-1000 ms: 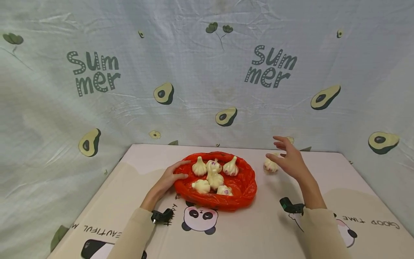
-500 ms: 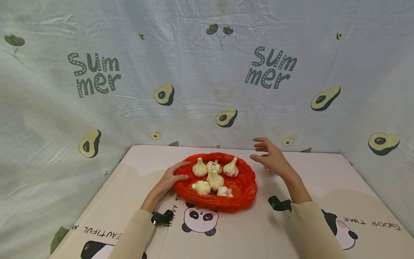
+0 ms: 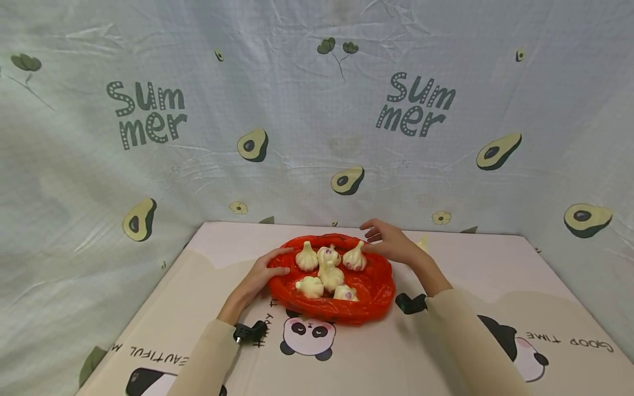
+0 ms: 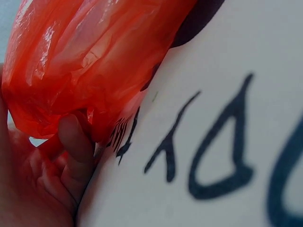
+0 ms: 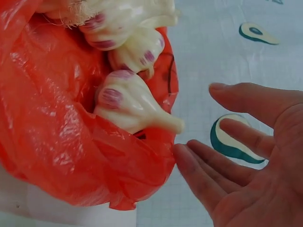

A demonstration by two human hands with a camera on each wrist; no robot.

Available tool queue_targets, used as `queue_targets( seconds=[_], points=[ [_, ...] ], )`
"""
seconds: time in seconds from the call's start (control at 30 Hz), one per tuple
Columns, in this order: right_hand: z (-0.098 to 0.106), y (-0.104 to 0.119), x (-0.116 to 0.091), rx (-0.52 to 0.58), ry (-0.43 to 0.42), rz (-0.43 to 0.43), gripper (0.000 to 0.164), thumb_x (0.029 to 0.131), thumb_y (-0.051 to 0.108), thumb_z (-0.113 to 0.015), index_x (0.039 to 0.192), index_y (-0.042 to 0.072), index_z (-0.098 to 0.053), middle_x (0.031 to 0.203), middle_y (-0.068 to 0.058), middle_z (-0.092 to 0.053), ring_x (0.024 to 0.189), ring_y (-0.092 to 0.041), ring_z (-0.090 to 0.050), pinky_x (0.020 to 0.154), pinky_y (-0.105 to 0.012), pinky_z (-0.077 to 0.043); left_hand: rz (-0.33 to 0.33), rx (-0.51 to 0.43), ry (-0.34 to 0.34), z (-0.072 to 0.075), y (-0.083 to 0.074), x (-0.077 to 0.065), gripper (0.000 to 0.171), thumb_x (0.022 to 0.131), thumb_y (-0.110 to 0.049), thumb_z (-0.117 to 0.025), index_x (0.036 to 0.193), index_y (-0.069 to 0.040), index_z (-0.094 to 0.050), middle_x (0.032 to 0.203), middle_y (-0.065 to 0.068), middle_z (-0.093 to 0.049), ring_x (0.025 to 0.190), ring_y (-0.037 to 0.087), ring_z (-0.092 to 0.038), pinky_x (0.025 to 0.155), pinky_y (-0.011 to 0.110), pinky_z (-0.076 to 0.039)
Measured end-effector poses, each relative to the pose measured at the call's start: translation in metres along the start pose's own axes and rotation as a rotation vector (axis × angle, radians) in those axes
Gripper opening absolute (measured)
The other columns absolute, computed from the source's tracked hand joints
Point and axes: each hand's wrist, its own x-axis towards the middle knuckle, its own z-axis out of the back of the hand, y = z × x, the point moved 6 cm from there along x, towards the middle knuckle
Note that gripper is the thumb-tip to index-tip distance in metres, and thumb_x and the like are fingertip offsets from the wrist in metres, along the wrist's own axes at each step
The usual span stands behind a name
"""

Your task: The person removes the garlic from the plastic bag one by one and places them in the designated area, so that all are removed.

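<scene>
A red plastic bag, its mouth rolled open like a bowl, lies mid-table with several garlic bulbs inside. My left hand grips the bag's left side, thumb over the rim; the left wrist view shows fingers curled against the red plastic. Over the far right rim, my right hand hovers with spread fingers and holds nothing. In the right wrist view its fingertips are right at the rim, close to the stem of one garlic bulb.
Behind my right forearm, a pale yellowish bit shows at the back of the table. A white cloth printed with avocados hangs behind and at both sides. The table has a printed panda cover.
My right hand has moved left from over the lone garlic bulb to the bag's right rim, staying spread. That bulb is now mostly hidden by the arm. My left hand keeps its grip.
</scene>
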Motion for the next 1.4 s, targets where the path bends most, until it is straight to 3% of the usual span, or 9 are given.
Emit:
queue_targets(
  seconds=[0.27, 0.57, 0.8, 0.97, 1.23, 1.4],
  points=[
    [-0.008, 0.009, 0.003, -0.073, 0.096, 0.025, 0.053, 0.092, 0.021, -0.074, 0.138, 0.005, -0.054, 0.137, -0.026, -0.062, 0.129, -0.044, -0.059, 0.102, -0.054, -0.058, -0.026, -0.009, -0.004, -0.001, -0.002, 0.000, 0.056, 0.095, -0.015, -0.061, 0.150, -0.013, -0.053, 0.164, 0.018, -0.038, 0.150, 0.043, -0.036, 0.122, 0.057, -0.038],
    [-0.022, 0.017, 0.002, 0.021, 0.151, 0.045, 0.052, 0.094, 0.017, -0.071, 0.140, 0.002, -0.053, 0.143, -0.027, -0.058, 0.129, -0.044, -0.059, 0.097, -0.050, -0.061, -0.019, -0.008, -0.004, 0.000, -0.001, 0.000, 0.056, 0.095, -0.017, -0.061, 0.150, -0.013, -0.052, 0.165, 0.017, -0.037, 0.151, 0.044, -0.034, 0.123, 0.058, -0.036],
    [-0.030, 0.011, 0.006, 0.015, 0.147, 0.050, 0.047, 0.092, 0.007, -0.067, 0.137, 0.000, -0.056, 0.138, -0.024, -0.062, 0.127, -0.041, -0.061, 0.101, -0.050, -0.059, 0.000, -0.005, -0.008, -0.001, -0.002, 0.000, 0.056, 0.095, -0.017, -0.060, 0.151, -0.014, -0.052, 0.166, 0.017, -0.035, 0.152, 0.044, -0.034, 0.122, 0.057, -0.037],
    [-0.032, 0.008, 0.011, -0.026, 0.117, 0.080, 0.038, 0.091, -0.001, -0.063, 0.129, -0.005, -0.065, 0.127, -0.021, -0.069, 0.118, -0.035, -0.067, 0.096, -0.044, -0.062, -0.004, -0.011, -0.012, -0.001, -0.002, -0.001, 0.056, 0.095, -0.015, -0.060, 0.150, -0.013, -0.053, 0.166, 0.017, -0.036, 0.151, 0.043, -0.035, 0.121, 0.056, -0.038],
    [-0.035, 0.007, 0.019, -0.117, 0.091, 0.063, 0.025, 0.092, 0.007, -0.071, 0.116, -0.001, -0.075, 0.115, -0.016, -0.076, 0.108, -0.030, -0.071, 0.093, -0.041, -0.063, -0.006, -0.019, -0.018, 0.000, -0.002, -0.002, 0.056, 0.094, -0.015, -0.060, 0.150, -0.013, -0.053, 0.166, 0.016, -0.035, 0.152, 0.043, -0.034, 0.122, 0.056, -0.037],
    [-0.037, 0.013, 0.019, -0.160, 0.097, 0.107, 0.024, 0.092, 0.009, -0.072, 0.114, 0.001, -0.077, 0.113, -0.013, -0.077, 0.106, -0.027, -0.069, 0.095, -0.042, -0.062, -0.012, -0.020, -0.010, 0.000, -0.002, -0.001, 0.056, 0.095, -0.017, -0.060, 0.151, -0.013, -0.052, 0.166, 0.017, -0.034, 0.152, 0.044, -0.034, 0.122, 0.056, -0.037]
  ],
)
